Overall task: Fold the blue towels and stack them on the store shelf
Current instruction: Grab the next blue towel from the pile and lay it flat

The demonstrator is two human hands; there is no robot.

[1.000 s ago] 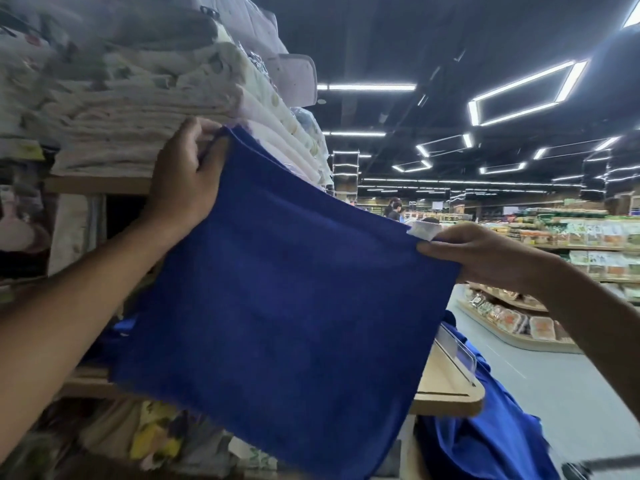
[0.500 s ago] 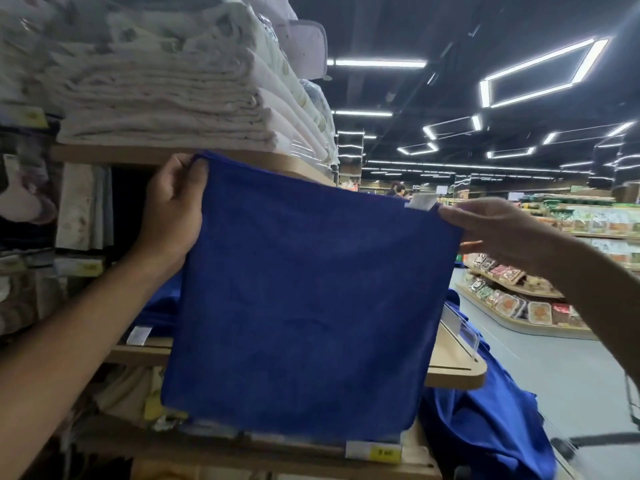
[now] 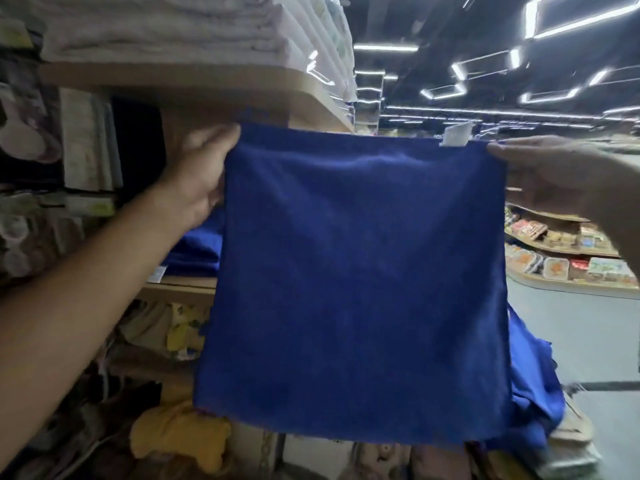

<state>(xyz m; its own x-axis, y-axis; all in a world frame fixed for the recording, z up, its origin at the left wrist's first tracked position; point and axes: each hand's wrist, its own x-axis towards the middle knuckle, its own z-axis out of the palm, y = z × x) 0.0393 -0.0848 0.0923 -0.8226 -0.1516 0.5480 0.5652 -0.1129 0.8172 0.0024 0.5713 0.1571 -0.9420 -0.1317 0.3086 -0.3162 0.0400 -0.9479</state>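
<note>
Hanging flat in front of a store shelving unit, a blue towel (image 3: 360,282) is stretched between two bare hands held well apart. The left hand (image 3: 204,174) grips the top left corner. The right hand (image 3: 547,171) is clamped on the top right corner, though blur hides how its fingers lie. A small white tag (image 3: 456,135) sticks up from the top hem just beside the right hand. The towel drops as one square sheet, its lower hem hanging loose.

Behind it, the upper shelf (image 3: 194,77) carries a tall stack of folded white towels (image 3: 173,26), its top cut off by the edge of view. The middle shelf (image 3: 180,289) holds a low pile of folded blue towels (image 3: 199,249). Only the pile's left end shows past the held towel, so how far it runs cannot be told. Lower down sit crumpled cloths, among them a yellow bundle (image 3: 180,431), too blurred to name. A heap of loose blue cloth (image 3: 533,393) peeks out at the towel's lower right; what it lies on is hidden.

Across the aisle, curved display shelves (image 3: 561,251) hold packaged food in trays, the labels unreadable. Strip lights (image 3: 384,47) cross the dark ceiling. Goods at the far left edge are dark and smeared.
</note>
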